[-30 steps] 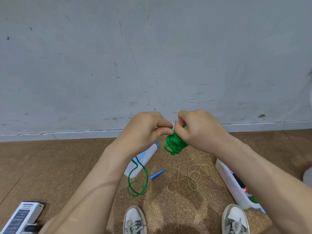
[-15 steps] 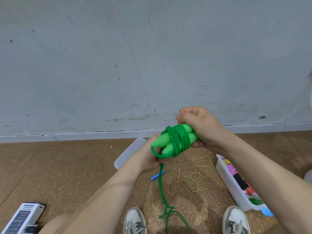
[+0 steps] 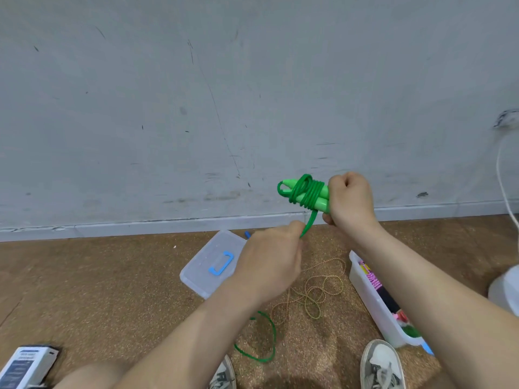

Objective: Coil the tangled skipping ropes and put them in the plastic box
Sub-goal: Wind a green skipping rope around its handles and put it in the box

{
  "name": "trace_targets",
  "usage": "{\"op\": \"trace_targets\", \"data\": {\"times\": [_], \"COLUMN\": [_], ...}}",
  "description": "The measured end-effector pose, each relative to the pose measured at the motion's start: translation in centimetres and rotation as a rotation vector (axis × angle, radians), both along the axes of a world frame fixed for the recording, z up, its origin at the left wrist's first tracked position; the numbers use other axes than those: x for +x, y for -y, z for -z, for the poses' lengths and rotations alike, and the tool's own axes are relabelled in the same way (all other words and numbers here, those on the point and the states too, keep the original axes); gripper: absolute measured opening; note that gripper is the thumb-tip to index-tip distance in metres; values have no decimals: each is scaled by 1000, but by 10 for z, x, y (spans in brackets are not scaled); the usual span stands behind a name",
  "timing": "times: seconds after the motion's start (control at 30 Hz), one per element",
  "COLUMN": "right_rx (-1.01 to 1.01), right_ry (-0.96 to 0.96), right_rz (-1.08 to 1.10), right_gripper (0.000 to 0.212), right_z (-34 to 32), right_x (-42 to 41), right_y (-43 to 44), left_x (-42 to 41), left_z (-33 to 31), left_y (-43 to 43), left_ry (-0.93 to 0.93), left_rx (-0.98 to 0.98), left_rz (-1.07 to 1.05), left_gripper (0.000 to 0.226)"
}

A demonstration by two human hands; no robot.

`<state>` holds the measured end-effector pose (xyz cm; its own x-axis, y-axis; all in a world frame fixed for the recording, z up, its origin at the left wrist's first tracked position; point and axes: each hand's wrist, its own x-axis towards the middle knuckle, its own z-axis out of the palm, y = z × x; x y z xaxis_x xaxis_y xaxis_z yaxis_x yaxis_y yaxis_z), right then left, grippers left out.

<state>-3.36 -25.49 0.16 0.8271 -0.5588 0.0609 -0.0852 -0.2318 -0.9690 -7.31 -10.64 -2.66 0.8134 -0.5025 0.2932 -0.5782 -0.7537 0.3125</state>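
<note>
R hand (image 3: 351, 200) fingers round glossy green rope-wound handles (image 3: 321, 204); L hand (image 3: 269, 265) fingers tight on cord (image 3: 309, 223).

Print on white carton (image 3: 26, 366) illegible

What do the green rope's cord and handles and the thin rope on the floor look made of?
The green cord: looks like smooth glossy plastic or PVC; it shines and holds springy round turns. The handles: lighter green moulded hard plastic, smooth with soft sheen. The thin rope on the floor: probably braided fibre, matt, flecked yellow and tan, lying in limp loops.
</note>
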Motion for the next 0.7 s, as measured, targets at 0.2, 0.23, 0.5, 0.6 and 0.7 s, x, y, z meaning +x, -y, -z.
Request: {"op": "trace_targets", "data": {"times": [0.2,0.23,0.5,0.6,0.7], "right_rx": [-737,-800,-964,-903,-822], "right_ry": [38,31,-3,70,108], "right_rz": [-161,-194,-453,-577,-682], "right_gripper": [21,20,27,33,41], "right_z": [3,5,-4,-7,-12], "right_x": [-9,-9,-15,-18,-19], "right_y": [-2,-3,-11,-13,-11], "left_x": [6,7,26,30,31], "left_z": [-25,-28,-37,-39,-43], "left_y": [-12,-14,-35,-41,-41], "left_ry": [185,222,391,131,-274], "left_rx": [49,50,122,17,-228], "left_rz": [52,73,104,76,45], "left_gripper": [23,24,36,32,12]}}
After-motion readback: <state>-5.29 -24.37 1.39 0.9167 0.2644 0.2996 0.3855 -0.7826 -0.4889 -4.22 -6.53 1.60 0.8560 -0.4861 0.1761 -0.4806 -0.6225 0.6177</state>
